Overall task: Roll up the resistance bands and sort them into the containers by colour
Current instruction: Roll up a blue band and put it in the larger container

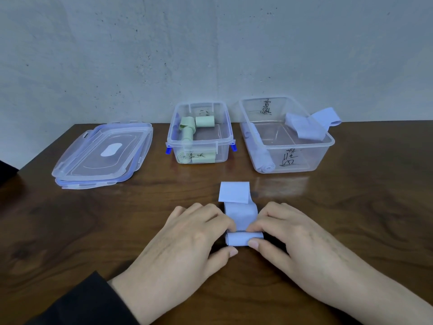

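Observation:
A light blue resistance band [241,214] lies on the wooden table in front of me, its near end wound into a small roll and its far end folded over. My left hand [187,245] and my right hand [295,242] pinch the roll from either side between thumb and fingertips. Behind it, the middle clear container [225,141] holds several rolled green bands [205,121]. The right clear container [328,143] holds a rolled blue band [267,165], and an unrolled blue band [311,125] drapes over its far right rim.
Two stacked clear lids with blue edges [105,153] lie at the left of the table. A grey wall stands close behind the containers. A dark object shows at the left edge of the view [5,171].

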A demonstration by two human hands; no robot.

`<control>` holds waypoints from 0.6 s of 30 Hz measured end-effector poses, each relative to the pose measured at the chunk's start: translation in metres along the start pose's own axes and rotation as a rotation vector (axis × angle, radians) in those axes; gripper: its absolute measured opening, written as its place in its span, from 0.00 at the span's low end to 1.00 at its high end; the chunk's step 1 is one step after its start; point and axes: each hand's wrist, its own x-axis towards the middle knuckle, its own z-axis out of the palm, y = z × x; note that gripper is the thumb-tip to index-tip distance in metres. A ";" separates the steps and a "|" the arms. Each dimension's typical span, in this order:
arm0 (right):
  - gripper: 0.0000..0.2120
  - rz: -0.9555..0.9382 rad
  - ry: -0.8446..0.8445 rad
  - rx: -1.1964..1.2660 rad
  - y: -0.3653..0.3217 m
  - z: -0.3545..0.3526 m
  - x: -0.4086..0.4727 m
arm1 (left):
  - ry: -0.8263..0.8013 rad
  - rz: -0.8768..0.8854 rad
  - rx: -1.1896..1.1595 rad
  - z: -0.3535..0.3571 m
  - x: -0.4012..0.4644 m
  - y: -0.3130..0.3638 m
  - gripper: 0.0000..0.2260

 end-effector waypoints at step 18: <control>0.15 0.022 0.020 0.035 0.002 0.001 -0.001 | 0.015 -0.008 -0.005 0.000 -0.001 0.000 0.10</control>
